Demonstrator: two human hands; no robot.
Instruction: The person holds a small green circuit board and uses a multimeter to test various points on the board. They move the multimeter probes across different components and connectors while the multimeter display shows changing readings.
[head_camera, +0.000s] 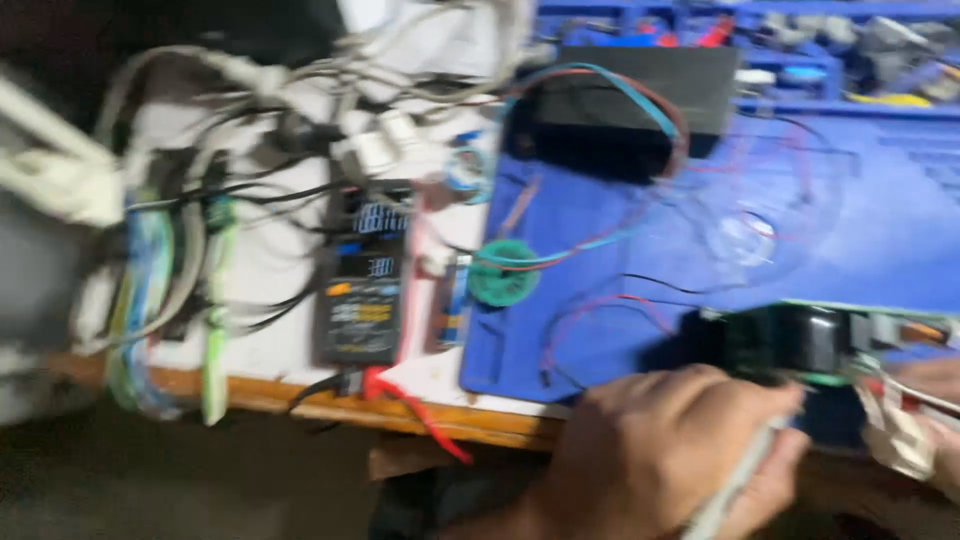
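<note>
Head view: left hand (665, 450) fingers curled round a pale slim tool (735, 485), just below the black component (790, 340) on its green board at the mat's near edge | right hand (930, 400) mostly cut off, grip cannot be told | advice: steady the board, keep tool clear of loose wires | blue mat (850, 210) on a cluttered wooden bench (330, 400); multimeter (365, 275) left; frame blurred.

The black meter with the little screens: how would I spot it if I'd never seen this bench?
Start at the big blue work mat covering the right side of the bench and look just past its left edge. There a dark, upright rectangular meter lies on the white surface, beside a round green part. Unlike the pale cables around it, it has lit bluish displays, orange markings and a red lead at its foot.
</note>
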